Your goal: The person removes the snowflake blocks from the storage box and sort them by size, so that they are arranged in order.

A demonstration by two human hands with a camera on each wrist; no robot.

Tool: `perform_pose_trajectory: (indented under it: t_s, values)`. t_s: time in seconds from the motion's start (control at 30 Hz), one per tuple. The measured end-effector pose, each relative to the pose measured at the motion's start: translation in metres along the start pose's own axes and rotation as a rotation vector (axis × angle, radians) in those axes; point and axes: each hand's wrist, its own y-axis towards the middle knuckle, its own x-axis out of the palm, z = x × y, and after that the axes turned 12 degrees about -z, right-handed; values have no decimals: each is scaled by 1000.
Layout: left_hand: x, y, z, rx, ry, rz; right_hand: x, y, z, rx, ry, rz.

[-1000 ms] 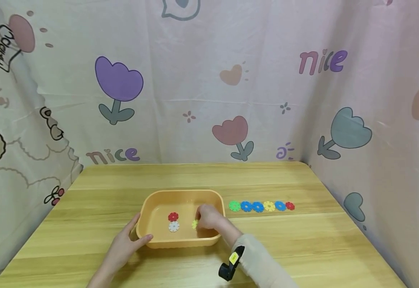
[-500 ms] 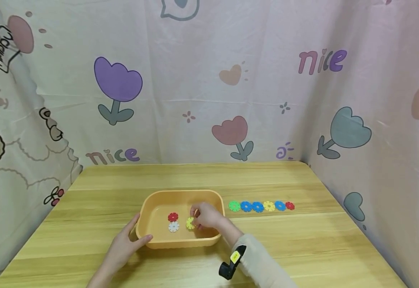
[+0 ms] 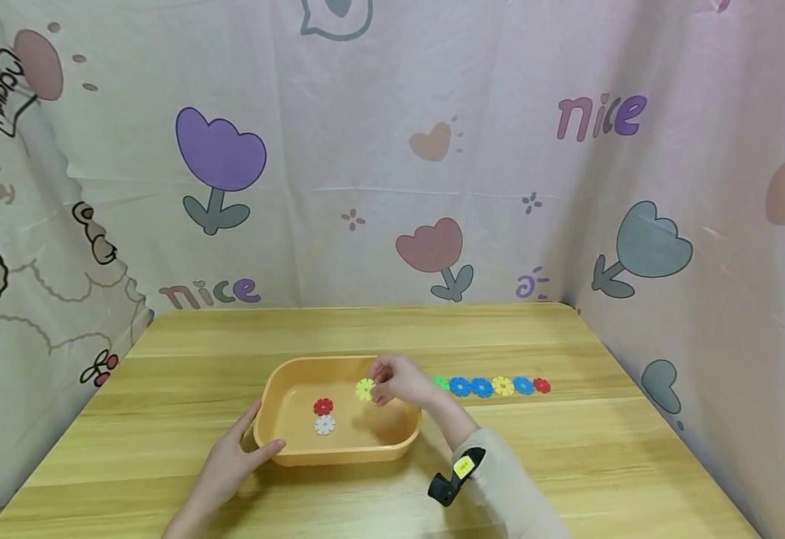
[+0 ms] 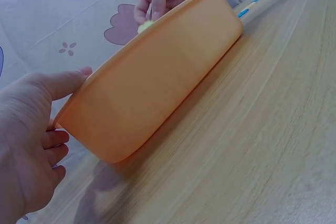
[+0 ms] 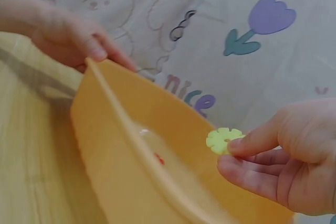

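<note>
In the head view, my right hand (image 3: 402,382) pinches a yellow notched plastic disc (image 3: 365,389) between thumb and fingers, raised over the right part of an orange-yellow plastic basin (image 3: 338,454). The right wrist view shows the thumb (image 5: 252,141) on the disc's face. My left hand (image 3: 231,457) grips the basin's left end, thumb over the rim and the other fingers round the outside, also seen in the left wrist view. Inside the basin lie a red notched disc (image 3: 323,406) and a white notched disc (image 3: 325,425), close together.
Right of the basin, a row of notched discs lies on the wooden table (image 3: 568,464): a green disc (image 3: 441,384) partly behind my right hand, then blue, yellow and red ones, ending at a small red disc (image 3: 541,385). A patterned curtain (image 3: 338,150) hangs behind the table.
My right hand has picked up the yellow disc from the basin floor and lifted it toward the far rim. My left hand and the basin stay in place.
</note>
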Motion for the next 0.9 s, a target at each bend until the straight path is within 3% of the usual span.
perform_pose_trajectory:
  t_s: [0.2,0.43,0.9]
  values:
    - [-1,0,2,-13,13,-3,-20,-16,4,-15,46,18]
    - [0,1,4,-2,3,-9,-48,-49,19,-16,53,89]
    - [0,0,1,-19,-42,-5,-113,-128,58,57,148,331]
